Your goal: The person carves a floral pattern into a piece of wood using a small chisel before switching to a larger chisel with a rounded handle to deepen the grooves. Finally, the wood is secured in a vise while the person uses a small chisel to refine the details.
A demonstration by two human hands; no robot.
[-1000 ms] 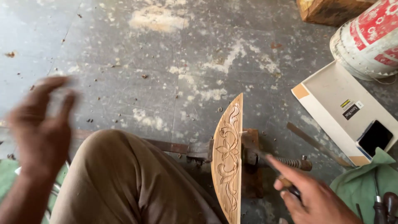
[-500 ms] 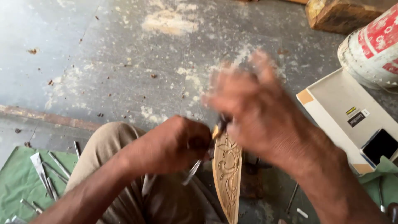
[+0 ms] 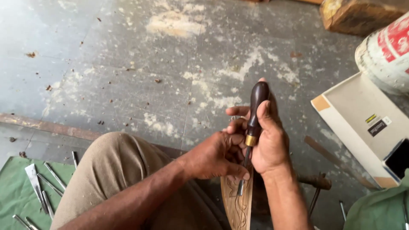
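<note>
Right hand (image 3: 270, 142) fingers wrapped round dark-handled chisel (image 3: 254, 117), left hand (image 3: 217, 155) fingers pinching its blade, tip on carved wooden piece (image 3: 236, 204), floor (image 3: 128, 64) below

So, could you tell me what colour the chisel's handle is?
Dark brown handle with brass collar, head view.

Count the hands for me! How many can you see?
2. The left hand steadies the chisel shaft near the carved wooden piece. The right hand grips the chisel's dark handle. None seem hidden.
</note>
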